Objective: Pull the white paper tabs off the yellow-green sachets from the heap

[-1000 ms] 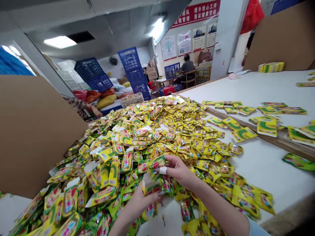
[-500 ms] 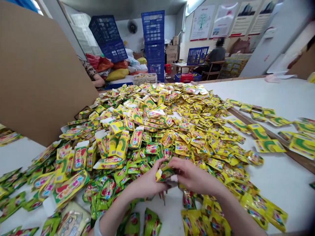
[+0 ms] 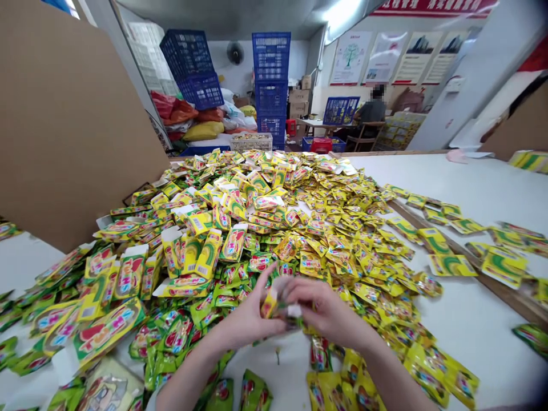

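Observation:
A small yellow printed carton (image 3: 269, 302) sits in my left hand (image 3: 252, 314), whose fingers close around it with the thumb raised. My right hand (image 3: 319, 308) pinches at the carton's upper end, beside its pale flap; something white wraps one finger. The carton's contents are hidden by my fingers. Just beyond my hands lie green foil packets (image 3: 233, 274) and yellow foil packets (image 3: 342, 251). Several yellow cartons with white flaps (image 3: 131, 274) are heaped to the left. Below my hands, more green packets (image 3: 256, 391) lie on the white table (image 3: 285, 365).
A brown cardboard panel (image 3: 77, 125) stands at the left. A wooden strip (image 3: 454, 254) crosses the right side, with flat yellow cartons (image 3: 505, 265) around it. Blue crates (image 3: 272, 91) are stacked behind the table. A seated person (image 3: 374, 111) is at the back.
My right hand has brought green packets from the pile to the carton, and both hands have come together around it. The view has turned left, and the person's arm at far left is now mostly hidden.

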Tool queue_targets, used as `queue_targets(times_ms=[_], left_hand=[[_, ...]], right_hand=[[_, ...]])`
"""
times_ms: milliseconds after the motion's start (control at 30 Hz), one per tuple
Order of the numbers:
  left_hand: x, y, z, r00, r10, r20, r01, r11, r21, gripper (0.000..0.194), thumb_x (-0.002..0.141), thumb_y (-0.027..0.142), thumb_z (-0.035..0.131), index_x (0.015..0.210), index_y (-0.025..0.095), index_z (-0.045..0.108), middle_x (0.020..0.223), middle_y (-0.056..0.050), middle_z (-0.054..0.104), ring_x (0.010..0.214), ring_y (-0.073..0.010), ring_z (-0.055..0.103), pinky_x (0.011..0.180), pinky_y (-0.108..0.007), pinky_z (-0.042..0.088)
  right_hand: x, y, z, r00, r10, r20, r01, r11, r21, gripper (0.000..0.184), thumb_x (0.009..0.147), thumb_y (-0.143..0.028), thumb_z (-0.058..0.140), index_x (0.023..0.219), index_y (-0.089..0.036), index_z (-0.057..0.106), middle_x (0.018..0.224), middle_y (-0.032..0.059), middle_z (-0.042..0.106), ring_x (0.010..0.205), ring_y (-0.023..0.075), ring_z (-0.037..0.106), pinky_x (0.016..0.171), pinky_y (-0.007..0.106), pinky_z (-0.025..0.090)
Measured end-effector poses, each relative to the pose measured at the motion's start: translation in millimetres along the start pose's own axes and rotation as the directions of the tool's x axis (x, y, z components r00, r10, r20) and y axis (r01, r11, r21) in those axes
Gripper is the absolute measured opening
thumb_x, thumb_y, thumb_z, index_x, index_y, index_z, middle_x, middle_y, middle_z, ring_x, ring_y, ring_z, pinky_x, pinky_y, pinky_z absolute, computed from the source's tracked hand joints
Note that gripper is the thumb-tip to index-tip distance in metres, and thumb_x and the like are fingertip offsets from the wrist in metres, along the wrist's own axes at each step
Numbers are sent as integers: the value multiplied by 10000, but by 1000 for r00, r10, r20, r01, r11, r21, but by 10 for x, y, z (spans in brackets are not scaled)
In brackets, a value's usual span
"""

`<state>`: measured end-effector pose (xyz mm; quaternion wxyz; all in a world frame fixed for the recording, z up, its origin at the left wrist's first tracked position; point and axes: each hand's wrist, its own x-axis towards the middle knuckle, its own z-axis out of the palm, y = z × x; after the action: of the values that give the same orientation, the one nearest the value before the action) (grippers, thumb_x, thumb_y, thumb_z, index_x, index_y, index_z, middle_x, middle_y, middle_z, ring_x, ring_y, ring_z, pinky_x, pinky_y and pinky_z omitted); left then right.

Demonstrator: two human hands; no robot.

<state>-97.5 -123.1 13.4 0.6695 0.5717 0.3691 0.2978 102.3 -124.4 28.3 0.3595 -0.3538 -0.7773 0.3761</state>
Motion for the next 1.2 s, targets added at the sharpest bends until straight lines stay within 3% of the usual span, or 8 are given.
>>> queue_targets(times_ms=[67,167,200,300,367,667,900,1200], left_hand=[[26,31,-68,974,174,-144,-163,983,86,775,684,171,660,1340,296,267,1200,-66,565,1074,-211,551,936,-338,409],[122,23,-156,859,373,-351,-221,888,404,374,782,275,556,1153,252,516,1171,-74,579,1099,-226,518,963,-366,379],[170,-4,-160,830,421,-366,-192,832,521,313,800,301,526,1106,244,550,1130,-76,597,1077,-236,520,951,-388,381],[332,-133,-88,805,487,-338,-118,690,714,398,773,346,552,1153,229,535,1168,-95,564,1143,-287,416,1000,-475,277],[409,-215,-23,809,467,-356,-111,717,689,444,735,339,596,1157,213,538,1172,-110,551,1162,-318,363,1013,-519,207],[293,-224,-103,862,245,-443,-201,969,144,268,690,331,644,919,192,634,744,-26,642,729,-190,586,732,-334,446],[335,-234,188,783,18,-622,-319,870,-376,279,637,399,689,736,207,512,733,43,645,695,-103,599,680,-224,455],[287,-167,26,782,71,-619,-350,872,-342,250,666,327,701,704,196,490,567,84,537,516,-60,484,522,-164,375]], right_hand=[[-38,92,-273,870,-36,-492,-63,981,-183,150,794,-187,512,827,-223,654,901,53,627,810,198,578,730,320,455],[-82,255,-585,437,-90,-895,-442,845,-301,399,782,-289,543,1170,-203,500,1174,127,527,722,203,582,646,359,469],[-82,301,-601,438,-84,-895,-520,788,-329,497,776,-313,548,1242,-187,428,1224,152,493,722,211,586,646,375,472],[-33,394,-377,788,74,-612,-467,719,-515,570,716,-291,593,1249,-161,437,1218,170,518,979,311,546,825,463,426],[8,426,-167,902,170,-397,-378,753,-538,513,668,-204,598,1175,-165,525,1221,173,528,1145,365,428,925,529,330],[80,406,-199,802,273,-531,-313,950,16,175,805,-330,459,904,-216,548,794,68,638,701,240,604,625,401,493],[209,280,618,764,414,-494,-63,810,583,242,738,-410,582,766,-246,405,738,-26,565,621,142,581,507,258,489],[186,264,567,815,404,-415,-39,753,657,229,735,-377,625,773,-243,444,665,-47,535,566,124,533,528,250,471]])
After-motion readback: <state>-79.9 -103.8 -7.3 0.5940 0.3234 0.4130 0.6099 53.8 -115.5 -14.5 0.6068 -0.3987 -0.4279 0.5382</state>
